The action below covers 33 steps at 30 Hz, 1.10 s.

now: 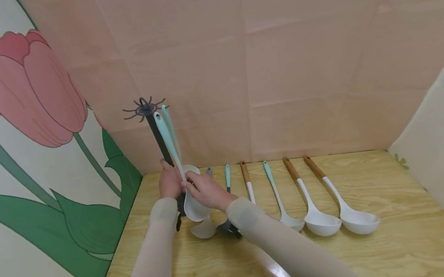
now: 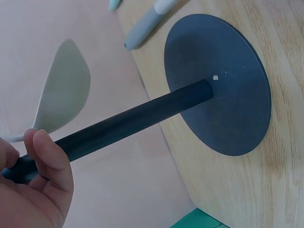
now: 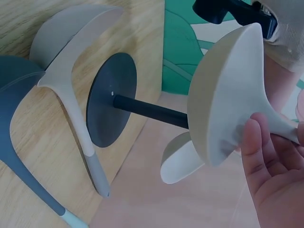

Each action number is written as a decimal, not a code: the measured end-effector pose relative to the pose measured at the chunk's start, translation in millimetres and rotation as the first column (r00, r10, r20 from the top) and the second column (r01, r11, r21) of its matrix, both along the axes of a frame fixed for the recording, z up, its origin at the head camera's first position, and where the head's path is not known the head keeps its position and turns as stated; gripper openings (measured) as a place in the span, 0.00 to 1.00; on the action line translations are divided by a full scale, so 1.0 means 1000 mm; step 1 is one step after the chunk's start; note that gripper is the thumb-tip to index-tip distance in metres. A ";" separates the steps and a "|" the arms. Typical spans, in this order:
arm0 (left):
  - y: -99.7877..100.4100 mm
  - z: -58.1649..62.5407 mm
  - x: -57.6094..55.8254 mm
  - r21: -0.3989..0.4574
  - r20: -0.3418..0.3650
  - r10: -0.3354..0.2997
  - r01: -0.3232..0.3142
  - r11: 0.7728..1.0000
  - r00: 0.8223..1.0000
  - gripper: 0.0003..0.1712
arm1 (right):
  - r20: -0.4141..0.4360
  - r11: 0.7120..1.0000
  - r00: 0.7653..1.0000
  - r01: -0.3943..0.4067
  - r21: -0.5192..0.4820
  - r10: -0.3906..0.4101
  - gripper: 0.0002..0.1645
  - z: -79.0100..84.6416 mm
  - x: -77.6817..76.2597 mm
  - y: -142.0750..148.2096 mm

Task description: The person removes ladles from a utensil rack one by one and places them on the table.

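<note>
My left hand (image 1: 169, 180) grips the black pole (image 2: 128, 121) of a utensil stand, with spread hooks (image 1: 145, 108) at its top and a round base (image 2: 218, 118) on the table. In my right hand (image 1: 209, 189) is a ladle (image 3: 223, 95) with a white bowl, pinched low on its stem close to the bowl. Its mint handle (image 1: 168, 139) points up beside the pole, near the hooks. Behind it, a second mint-handled ladle (image 3: 183, 161) is upright by the pole; whether its end sits on a hook is too small to tell.
Several ladles lie in a row on the wooden table (image 1: 410, 227): a grey one (image 3: 76, 114), a dark blue one (image 3: 21, 133), a mint-handled one (image 1: 277, 196) and wood-handled ones (image 1: 322, 225). A pink wall covering (image 1: 301, 80) stands behind, a tulip-printed panel (image 1: 29, 86) at left.
</note>
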<state>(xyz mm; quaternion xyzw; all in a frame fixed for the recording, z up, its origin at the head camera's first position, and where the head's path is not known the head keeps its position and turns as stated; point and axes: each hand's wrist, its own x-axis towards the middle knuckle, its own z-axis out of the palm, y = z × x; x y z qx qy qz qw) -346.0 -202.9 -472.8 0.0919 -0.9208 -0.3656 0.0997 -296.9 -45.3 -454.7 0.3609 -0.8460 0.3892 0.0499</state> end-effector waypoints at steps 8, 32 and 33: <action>0.001 0.000 0.002 -0.003 -0.006 0.002 -0.002 1.000 1.000 0.35 | -0.054 1.000 0.998 0.026 0.002 -0.026 0.10 -0.001 0.002 -0.001; 0.003 -0.001 0.000 -0.023 0.010 0.014 -0.014 1.000 1.000 0.36 | -0.055 0.999 0.998 0.012 -0.031 -0.014 0.10 -0.001 0.004 0.002; 0.003 -0.002 -0.001 -0.024 0.010 0.016 -0.015 1.000 1.000 0.36 | -0.057 0.999 0.998 0.010 -0.032 -0.011 0.10 -0.001 0.005 0.002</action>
